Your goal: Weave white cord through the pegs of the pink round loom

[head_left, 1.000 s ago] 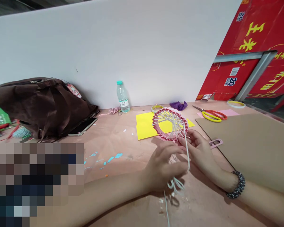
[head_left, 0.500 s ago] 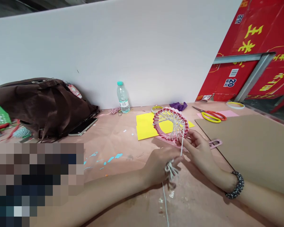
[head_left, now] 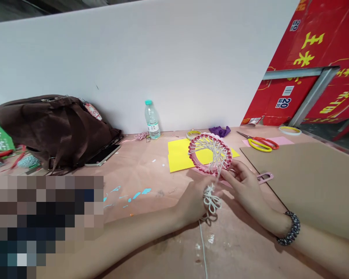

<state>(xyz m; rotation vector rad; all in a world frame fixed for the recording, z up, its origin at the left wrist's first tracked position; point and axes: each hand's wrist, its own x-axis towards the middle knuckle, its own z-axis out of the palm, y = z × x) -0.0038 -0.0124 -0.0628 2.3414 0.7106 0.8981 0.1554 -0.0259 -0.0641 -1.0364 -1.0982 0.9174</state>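
A round ring [head_left: 193,159], wrapped in red and pink with white cord criss-crossed over its opening, is tilted up in front of me. My right hand [head_left: 244,186] pinches its lower right rim between thumb and fingers. Just below the ring, my left hand [head_left: 193,197] is closed around a looped bundle of white cord [head_left: 212,201]. From that bundle a strand runs up to the ring's lower edge, and a loose tail drops toward the table's front. Some of the left fingers are hidden behind the cord.
Yellow paper [head_left: 178,155] lies behind the ring. To the right are scissors [head_left: 261,144], a brown board [head_left: 314,174] and a pink cutter [head_left: 265,177]. A water bottle [head_left: 152,120], tape roll [head_left: 193,134], phone [head_left: 103,155] and dark bag [head_left: 52,131] stand or lie farther back.
My left hand has shifted slightly up and closer to the ring, and the strand between them looks shorter. The cord bundle's loops have spread. My right hand keeps its hold.
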